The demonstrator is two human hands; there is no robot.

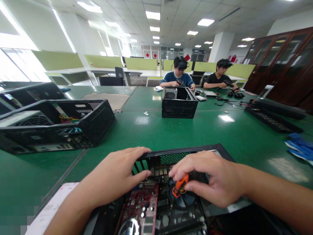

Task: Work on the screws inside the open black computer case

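Note:
My right hand (207,176) pinches the orange-and-black handle of a screwdriver (180,186) above the cooling fan (183,199) inside an open computer case (223,150). The shaft and tip of the screwdriver cannot be made out. My left hand (119,173) grips the far edge of the case near the slotted openings, its fingers over the rim and its thumb stretched inward. Below that thumb sits a red graphics card (144,202), and around the fan lies the dark motherboard (171,217).
Another open computer case (97,124) stands on the green table (132,133) at left. A smaller black case (179,109) is ahead, where two people work across the table. Blue gloves (299,147) and black panels (271,117) lie at right. White paper (53,205) is under my left forearm.

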